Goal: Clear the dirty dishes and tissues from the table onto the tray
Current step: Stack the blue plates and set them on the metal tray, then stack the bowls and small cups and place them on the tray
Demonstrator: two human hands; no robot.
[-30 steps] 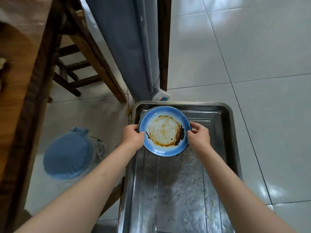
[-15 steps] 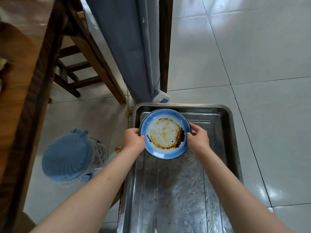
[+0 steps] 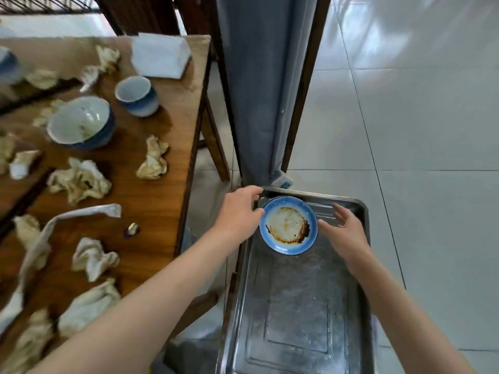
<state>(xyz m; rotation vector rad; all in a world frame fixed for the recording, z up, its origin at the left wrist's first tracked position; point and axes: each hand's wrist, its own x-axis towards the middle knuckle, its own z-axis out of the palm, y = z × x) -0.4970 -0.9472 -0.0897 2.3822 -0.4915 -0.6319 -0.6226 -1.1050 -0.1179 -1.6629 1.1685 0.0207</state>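
Observation:
A blue plate [image 3: 288, 225] smeared with brown sauce lies in the far end of the steel tray [image 3: 294, 314]. My left hand [image 3: 237, 211] hovers at the plate's left rim with relaxed fingers, holding nothing. My right hand [image 3: 343, 230] is spread open just right of the plate, apart from it. On the wooden table [image 3: 151, 211] at the left stand a blue-and-white bowl [image 3: 81, 122] and a cup [image 3: 137, 95]. Several crumpled, stained tissues lie around them, such as one tissue [image 3: 154, 157] near the table edge and another tissue [image 3: 79, 182].
A white tissue pack [image 3: 159, 55] sits at the table's far corner, and a small purple wrapper [image 3: 131, 230] lies on the table. A grey curtain [image 3: 253, 85] hangs by a wooden post just beyond the tray. White tiled floor lies to the right.
Both hands have let go of the plate, which now lies in the tray. The view has swung left, so the table with its dishes and tissues has come into sight.

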